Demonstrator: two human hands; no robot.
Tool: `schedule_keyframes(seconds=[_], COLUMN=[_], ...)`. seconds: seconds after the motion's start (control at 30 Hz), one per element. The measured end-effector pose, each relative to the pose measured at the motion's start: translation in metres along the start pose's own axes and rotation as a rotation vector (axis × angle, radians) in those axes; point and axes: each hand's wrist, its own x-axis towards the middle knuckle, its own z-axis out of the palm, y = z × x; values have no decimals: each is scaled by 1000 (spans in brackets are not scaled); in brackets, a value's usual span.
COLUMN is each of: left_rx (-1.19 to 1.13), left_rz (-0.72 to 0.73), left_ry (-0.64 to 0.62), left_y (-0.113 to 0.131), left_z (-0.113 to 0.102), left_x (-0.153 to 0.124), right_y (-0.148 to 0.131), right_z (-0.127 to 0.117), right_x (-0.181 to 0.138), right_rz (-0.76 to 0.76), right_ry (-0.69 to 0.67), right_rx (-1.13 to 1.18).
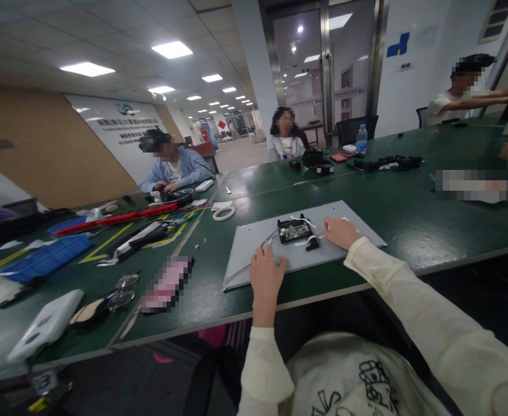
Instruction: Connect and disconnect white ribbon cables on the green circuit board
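Note:
A flat grey panel (247, 251) lies on the green table in front of me. On it sits a black-framed electronics module (296, 230) with a bare circuit board, white strips around it and a thin cable (260, 245) running off to the left. My left hand (266, 270) rests over the panel's front left part by the cable, thumb apart from the bent fingers, with nothing visible in it. My right hand (341, 232) is right of the module, fingertips drawn together close to a white strip; what they hold is too small to make out. A small black piece (312, 243) lies between the hands.
Left of the panel are a phone (167, 286), glasses (122, 292), a white device (48, 323), a blue tray (48, 257) and a tape roll (223, 213). A bottle (361, 140) and black gear stand at the back. Other people sit around the table.

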Motion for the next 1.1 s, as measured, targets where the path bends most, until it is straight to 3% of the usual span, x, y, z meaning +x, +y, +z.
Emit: schedule_keyframes(seconds=[0.27,0.5,0.7,0.8,0.87,0.97,1.1], left_rx=[-2,-51,-106,-207,-291,-376,-420], left_rz=[-98,-56,-63,2,74,170,277], left_ry=[77,-61,-16,37,49,58,60], left_y=[-10,-16,-15,-14,-14,-13,-13], left_z=[1,2,2,1,0,1,3], left_x=[-3,-4,-5,-5,-5,-6,-7], right_y=[0,2,-1,-9,-17,-30,-41], right_z=[-1,2,-3,-5,-5,-4,0], right_x=[-1,0,-2,-5,-9,-16,-20], right_rz=[1,1,-24,-172,-333,-536,-601], right_ry=[-17,-10,248,333,289,123,-17], right_rx=[31,70,339,614,818,974,1008])
